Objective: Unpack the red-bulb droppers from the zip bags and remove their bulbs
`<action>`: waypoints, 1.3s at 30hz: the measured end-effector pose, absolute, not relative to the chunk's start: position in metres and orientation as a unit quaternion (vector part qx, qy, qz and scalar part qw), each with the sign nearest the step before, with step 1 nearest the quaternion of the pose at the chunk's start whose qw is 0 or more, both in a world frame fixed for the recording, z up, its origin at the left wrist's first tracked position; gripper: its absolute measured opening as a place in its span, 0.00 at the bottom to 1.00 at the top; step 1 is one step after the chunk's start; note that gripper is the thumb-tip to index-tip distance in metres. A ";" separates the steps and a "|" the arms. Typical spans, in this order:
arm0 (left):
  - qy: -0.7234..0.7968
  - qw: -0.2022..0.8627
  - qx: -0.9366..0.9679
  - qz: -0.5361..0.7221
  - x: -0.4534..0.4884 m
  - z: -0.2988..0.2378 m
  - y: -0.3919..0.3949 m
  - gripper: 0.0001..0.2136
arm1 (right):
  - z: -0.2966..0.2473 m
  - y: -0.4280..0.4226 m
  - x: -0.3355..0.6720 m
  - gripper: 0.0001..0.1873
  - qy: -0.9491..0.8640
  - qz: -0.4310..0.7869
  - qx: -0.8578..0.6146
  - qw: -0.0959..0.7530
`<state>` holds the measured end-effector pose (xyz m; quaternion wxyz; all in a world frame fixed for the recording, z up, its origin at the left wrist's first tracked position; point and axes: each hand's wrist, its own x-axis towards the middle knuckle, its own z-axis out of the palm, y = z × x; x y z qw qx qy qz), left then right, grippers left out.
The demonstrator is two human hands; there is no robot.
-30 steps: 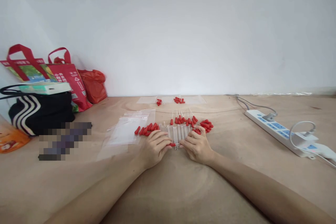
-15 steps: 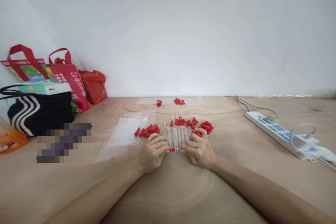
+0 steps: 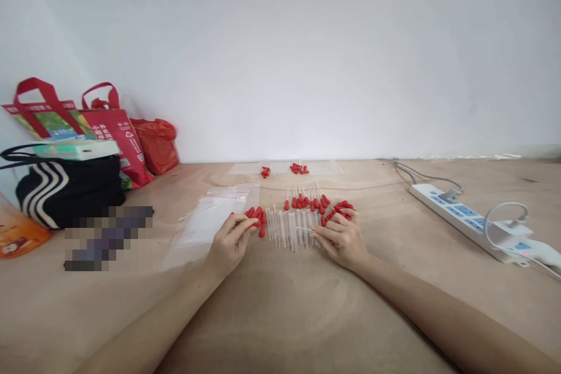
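My left hand (image 3: 228,242) is at the left pile of red rubber bulbs (image 3: 254,212), thumb and fingers drawn together against them. Whether a bulb is between its fingertips is hidden. My right hand (image 3: 344,239) pinches a clear thin dropper tube (image 3: 304,229), which points left above a row of clear tubes (image 3: 287,234). No red bulb shows on the tube's free end. One red bulb (image 3: 262,229) lies at the row's left end. More red bulbs (image 3: 343,207) are behind my right hand, partly covered by it. Beyond the row lie several droppers with red bulbs fitted (image 3: 302,201).
Clear plastic bags (image 3: 201,219) lie on the table at left, and others with red-bulbed pieces (image 3: 299,169) near the wall. A white power strip (image 3: 464,219) with cables is at right. Shopping bags (image 3: 116,137) and a black bag (image 3: 74,187) stand at far left.
My hands have moved apart. The left went left and up to the bulb pile, away from the red bulb it held against a tube. The right moved slightly right and up.
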<state>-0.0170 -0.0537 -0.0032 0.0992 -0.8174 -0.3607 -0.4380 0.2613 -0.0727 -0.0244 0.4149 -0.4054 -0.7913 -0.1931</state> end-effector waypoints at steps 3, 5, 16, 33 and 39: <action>-0.446 0.130 -0.758 -0.457 -0.025 -0.002 -0.040 0.11 | -0.027 -0.068 0.253 0.08 -0.764 -0.184 -0.427 0.447; -0.491 0.126 -0.736 -0.449 -0.033 -0.002 -0.031 0.12 | -0.029 -0.064 0.250 0.09 -0.749 -0.175 -0.441 0.463; -0.581 0.050 -0.718 -0.380 -0.046 -0.007 -0.017 0.12 | -0.029 -0.055 0.240 0.07 -0.753 -0.156 -0.456 0.447; -0.519 0.110 -0.771 -0.352 -0.023 0.004 -0.024 0.09 | -0.023 -0.059 0.253 0.15 -0.783 -0.100 -0.447 0.421; -0.539 0.048 -0.817 -0.200 0.046 0.023 -0.003 0.08 | -0.024 -0.057 0.271 0.09 -0.746 -0.137 -0.465 0.456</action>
